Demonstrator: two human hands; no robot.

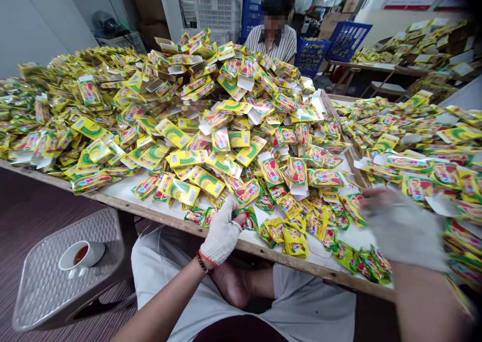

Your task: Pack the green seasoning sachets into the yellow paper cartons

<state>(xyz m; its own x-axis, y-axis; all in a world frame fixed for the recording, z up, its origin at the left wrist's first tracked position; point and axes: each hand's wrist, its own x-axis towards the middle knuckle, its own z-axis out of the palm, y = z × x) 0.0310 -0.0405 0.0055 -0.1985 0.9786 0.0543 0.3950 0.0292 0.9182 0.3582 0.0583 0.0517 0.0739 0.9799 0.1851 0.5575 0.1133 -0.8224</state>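
My left hand (223, 231), in a white knitted glove with bare fingertips, is at the table's near edge. Its thumb and fingers are closed on a small green-and-red candy packet (250, 219), partly hidden by the hand. My right hand (404, 226), gloved likewise, is smeared by motion over the wooden divider at the right; its grip cannot be made out. Between my hands lie small yellow candy packets (295, 239) and green candy packets (344, 255). Just beyond them are yellow candy boxes (271, 168), several with white end flaps open.
A large heap of yellow boxes (158, 101) covers the table's left and middle. More boxes (417, 161) lie right of the wooden divider (348, 148). At the left, a stool (41, 287) bears a white cup (79, 256) of brown liquid. A person (274, 35) sits behind the heap.
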